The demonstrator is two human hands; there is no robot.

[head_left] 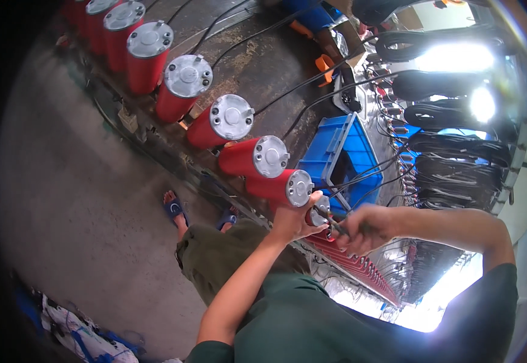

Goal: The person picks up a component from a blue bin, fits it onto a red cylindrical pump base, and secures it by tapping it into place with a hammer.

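My left hand (292, 222) is wrapped round a red cylinder with a silver metal end cap (320, 209), its thumb and fingers at the cap's rim. Just to the right, my right hand (367, 230) is closed and smeared by motion. A dark, thin, tool-like piece (338, 226) runs from its fingers toward that cap; its kind cannot be made out. Beside my left hand lies another red cylinder (269, 186) with a round silver cap. Black cables run close above both hands.
More silver-capped red cylinders (200, 130) line the bench edge toward the upper left. A blue plastic crate (318, 151) stands on the worn bench (245, 60), near an orange piece (324, 68). Coiled black cables (457, 151) hang at the right. Concrete floor (94, 199) lies left.
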